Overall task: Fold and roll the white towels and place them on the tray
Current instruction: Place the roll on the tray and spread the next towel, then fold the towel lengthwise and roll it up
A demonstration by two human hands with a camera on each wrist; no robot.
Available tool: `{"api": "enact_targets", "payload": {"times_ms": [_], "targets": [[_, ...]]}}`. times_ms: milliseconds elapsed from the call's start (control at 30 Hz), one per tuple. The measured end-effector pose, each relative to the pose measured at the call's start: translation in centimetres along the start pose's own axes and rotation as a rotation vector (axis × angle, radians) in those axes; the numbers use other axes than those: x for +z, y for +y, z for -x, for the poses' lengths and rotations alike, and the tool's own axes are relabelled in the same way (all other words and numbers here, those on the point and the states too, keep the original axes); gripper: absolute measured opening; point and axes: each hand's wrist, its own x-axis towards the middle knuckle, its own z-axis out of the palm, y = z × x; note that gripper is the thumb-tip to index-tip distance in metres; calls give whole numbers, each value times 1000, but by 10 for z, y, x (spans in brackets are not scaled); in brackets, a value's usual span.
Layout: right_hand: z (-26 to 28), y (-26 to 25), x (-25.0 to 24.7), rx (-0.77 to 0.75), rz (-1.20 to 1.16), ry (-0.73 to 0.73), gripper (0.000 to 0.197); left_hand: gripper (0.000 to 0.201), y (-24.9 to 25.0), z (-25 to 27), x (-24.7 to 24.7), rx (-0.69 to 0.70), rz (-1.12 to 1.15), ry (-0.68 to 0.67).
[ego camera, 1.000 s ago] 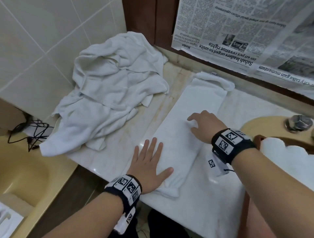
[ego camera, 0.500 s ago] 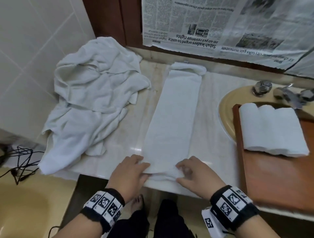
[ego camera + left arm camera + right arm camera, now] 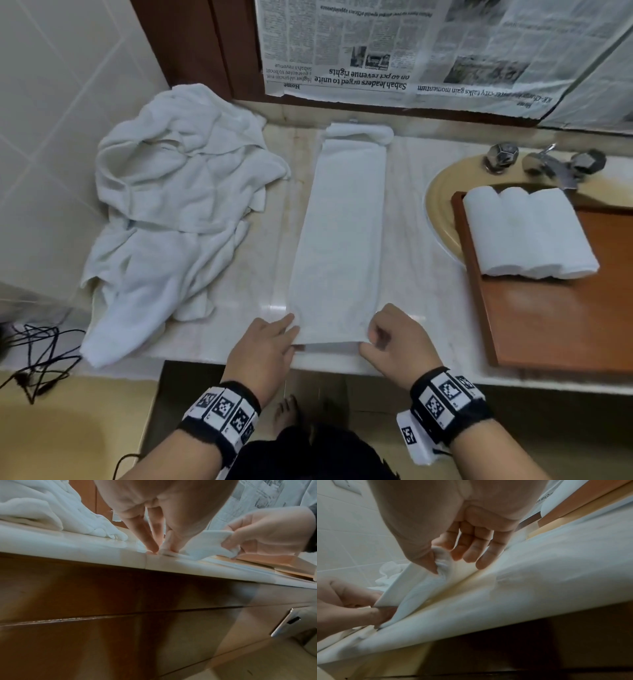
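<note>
A white towel [image 3: 340, 233], folded into a long narrow strip, lies on the marble counter and runs away from me. My left hand [image 3: 270, 337] pinches its near left corner [image 3: 164, 549] at the counter's front edge. My right hand [image 3: 383, 334] pinches the near right corner [image 3: 442, 559] between thumb and forefinger and lifts it a little. The wooden tray [image 3: 561, 322] lies over the basin on the right, with three rolled white towels [image 3: 529, 233] side by side at its far end.
A heap of crumpled white towels [image 3: 178, 212] covers the counter's left part against the tiled wall. Chrome taps [image 3: 544, 161] stand behind the basin [image 3: 442, 205]. Newspaper [image 3: 428, 51] covers the mirror. Black cables [image 3: 37, 359] lie at the lower left.
Both hands left the towel's middle, where they pressed it flat, and came back to its near end. They now pinch the two near corners, and the right corner is raised.
</note>
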Motion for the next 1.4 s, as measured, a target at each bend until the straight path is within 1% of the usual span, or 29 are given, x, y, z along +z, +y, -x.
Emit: {"api": "enact_targets", "payload": {"times_ms": [67, 100, 200, 233, 300, 367, 433, 500, 600, 667, 700, 767, 800, 867, 933, 1000, 1067, 1167, 1300, 1400], "targets": [[-1, -3, 0, 7, 30, 15, 33, 44, 3, 2, 4, 14, -2, 39], [-1, -5, 1, 31, 58, 0, 31, 44, 4, 2, 6, 25, -4, 52], [1, -13, 6, 122, 184, -90, 12, 45, 7, -2, 7, 40, -11, 74], [3, -15, 8, 156, 213, -100, 20, 46, 8, -2, 6, 40, -8, 72], [7, -17, 11, 200, 236, -112, 51, 48, 8, -1, 5, 30, 2, 68], [13, -17, 11, 212, 239, -114, 73, 49, 4, 3, 3, 6, 34, 66], [19, -13, 8, 207, 204, -116, 84, 51, -1, 10, 2, -17, 65, 53], [26, -7, 5, 197, 135, -142, 91, 52, -4, 16, 2, -17, 86, 25], [35, 0, 5, 121, 114, -184, 97, 51, -9, 27, 4, 22, 92, 4], [42, 0, 3, 61, 180, -162, 102, 49, -7, 32, 1, 49, 55, -40], [46, 0, 2, 33, 237, -141, 103, 53, -1, 32, -3, 26, 25, -83], [51, -3, -1, -30, 324, -105, 106, 73, 13, 32, -13, -49, -20, -188], [52, -3, -1, -77, 356, -102, 109, 82, 19, 30, -17, -41, -45, -241], [48, -1, 8, -205, 441, -120, 114, 95, 29, 23, -20, 84, -136, -286], [40, 8, 22, -295, 538, -148, 116, 103, 25, 14, -11, 220, -227, -293], [32, 22, 33, -331, 634, -165, 119, 105, 10, 7, 3, 309, -293, -305], [28, 32, 38, -358, 673, -166, 121, 103, -6, 3, 13, 366, -334, -316], [26, 41, 39, -397, 683, -132, 121, 100, -16, 2, 18, 401, -349, -300], [26, 44, 37, -429, 692, -120, 107, 90, -13, 5, 18, 431, -337, -234], [26, 51, 31, -468, 670, -133, 88, 77, -13, 4, 16, 468, -341, -239]]}}
